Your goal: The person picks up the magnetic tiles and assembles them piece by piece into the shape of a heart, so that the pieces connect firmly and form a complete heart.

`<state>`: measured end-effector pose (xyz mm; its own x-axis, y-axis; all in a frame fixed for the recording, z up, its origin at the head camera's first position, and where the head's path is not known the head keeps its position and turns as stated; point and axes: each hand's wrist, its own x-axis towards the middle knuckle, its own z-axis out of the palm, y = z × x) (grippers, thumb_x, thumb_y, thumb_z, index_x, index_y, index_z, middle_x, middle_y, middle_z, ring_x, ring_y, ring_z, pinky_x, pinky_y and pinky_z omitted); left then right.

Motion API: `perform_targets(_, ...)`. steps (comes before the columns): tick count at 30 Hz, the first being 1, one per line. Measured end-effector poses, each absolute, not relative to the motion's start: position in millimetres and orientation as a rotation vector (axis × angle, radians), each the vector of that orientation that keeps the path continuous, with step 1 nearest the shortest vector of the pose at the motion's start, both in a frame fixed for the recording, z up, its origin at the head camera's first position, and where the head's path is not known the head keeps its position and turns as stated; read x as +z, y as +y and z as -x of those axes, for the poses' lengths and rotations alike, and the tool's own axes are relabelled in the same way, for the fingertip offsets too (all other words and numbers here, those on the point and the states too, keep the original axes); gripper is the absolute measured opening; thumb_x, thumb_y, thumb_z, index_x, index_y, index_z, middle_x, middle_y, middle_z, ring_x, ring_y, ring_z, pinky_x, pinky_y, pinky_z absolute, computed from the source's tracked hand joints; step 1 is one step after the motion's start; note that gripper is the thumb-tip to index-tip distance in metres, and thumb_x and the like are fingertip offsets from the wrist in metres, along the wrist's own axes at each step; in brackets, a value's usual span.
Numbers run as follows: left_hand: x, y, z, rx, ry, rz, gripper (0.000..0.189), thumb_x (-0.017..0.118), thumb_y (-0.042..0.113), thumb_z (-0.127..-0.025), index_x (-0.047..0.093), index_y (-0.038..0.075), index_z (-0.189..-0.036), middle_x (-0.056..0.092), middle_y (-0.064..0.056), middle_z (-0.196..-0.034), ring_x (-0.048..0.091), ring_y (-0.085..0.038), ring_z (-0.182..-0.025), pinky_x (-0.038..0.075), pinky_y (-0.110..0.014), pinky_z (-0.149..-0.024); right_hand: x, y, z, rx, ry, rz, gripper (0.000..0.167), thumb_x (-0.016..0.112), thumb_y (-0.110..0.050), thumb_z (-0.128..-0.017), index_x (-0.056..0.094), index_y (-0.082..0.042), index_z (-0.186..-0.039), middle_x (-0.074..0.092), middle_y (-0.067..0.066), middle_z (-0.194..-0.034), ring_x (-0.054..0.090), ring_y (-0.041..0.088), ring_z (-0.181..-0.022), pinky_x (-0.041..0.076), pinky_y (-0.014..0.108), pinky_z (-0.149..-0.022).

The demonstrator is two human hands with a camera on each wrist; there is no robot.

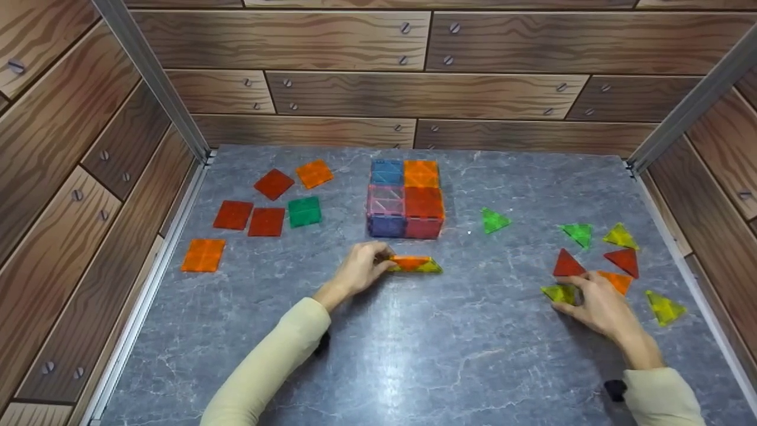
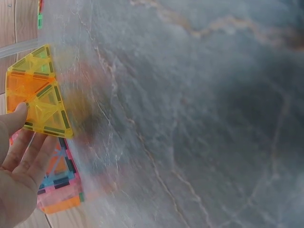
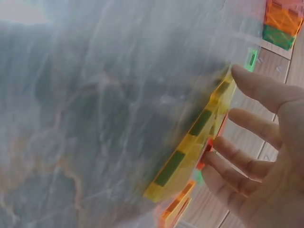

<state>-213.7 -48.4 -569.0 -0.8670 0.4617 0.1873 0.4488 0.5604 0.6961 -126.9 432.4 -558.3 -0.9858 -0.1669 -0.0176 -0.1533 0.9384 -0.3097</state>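
In the head view my left hand [image 1: 362, 269] pinches a joined strip of see-through magnetic tiles [image 1: 414, 264], between the thumb and the fingers. The left wrist view shows the strip [image 2: 40, 92] raised off the surface on edge, yellow triangles around an orange one. My right hand [image 1: 600, 302] reaches over a yellow triangle tile [image 1: 556, 293], thumb at its near side and index finger at its far side. From the right wrist, the thumb tip touches one corner of this tile [image 3: 190, 137], and the other fingers are spread loosely along it.
Beyond my left hand stands a block of joined square tiles [image 1: 424, 204]. Loose squares, such as a green one [image 1: 305, 212] and an orange one [image 1: 203, 255], lie at left. Loose triangles, including a green one [image 1: 494, 220] and a yellow one [image 1: 664, 307], lie at right. Wood-patterned walls [image 1: 349, 41] enclose the surface.
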Motion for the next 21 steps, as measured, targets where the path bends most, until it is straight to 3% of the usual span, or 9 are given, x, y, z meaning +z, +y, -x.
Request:
perform_targets(5,-569,-48,213,1.223,2.757,-0.809,0.011,0.076,0.015,-0.097,0.078,0.007,-0.105,0.081,-0.01,-0.104,0.078,-0.022,-0.094,0.064,-0.033,-0.085,-560,435,128,-0.525,2.984,0.21,0.058,0.086,-0.033,-0.088,0.07,-0.001,-0.133,0.059,0.018,-0.101,0.047,0.019,-0.075,0.036,0.029,-0.061)
perform_targets(10,-570,-49,213,1.224,2.763,-0.828,0.011,0.077,0.013,-0.097,0.078,0.006,-0.105,0.08,-0.01,-0.105,0.078,-0.022,-0.095,0.064,-0.032,-0.085,-561,417,126,-0.577,3.021,0.294,0.049,0.089,-0.032,-0.085,0.075,-0.005,-0.123,0.064,0.015,-0.106,0.057,0.02,-0.084,0.046,0.032,-0.07)
perform_targets(14,-571,-49,213,1.219,2.768,-0.837,0.011,0.077,0.013,-0.096,0.077,0.006,-0.105,0.08,-0.011,-0.105,0.078,-0.023,-0.095,0.065,-0.032,-0.085,-563,372,125,-0.614,3.017,0.44,0.045,0.09,-0.035,-0.083,0.077,-0.01,-0.118,0.066,0.009,-0.108,0.061,0.019,-0.092,0.052,0.038,-0.079)
perform_targets(21,-570,-49,214,1.221,2.755,-0.808,0.012,0.077,0.014,-0.097,0.078,0.006,-0.106,0.081,-0.01,-0.106,0.078,-0.023,-0.097,0.065,-0.033,-0.086,-565,275,128,-0.583,2.935,0.791,0.047,0.089,-0.041,-0.081,0.077,-0.014,-0.118,0.066,0.004,-0.107,0.058,0.013,-0.091,0.054,0.03,-0.075)
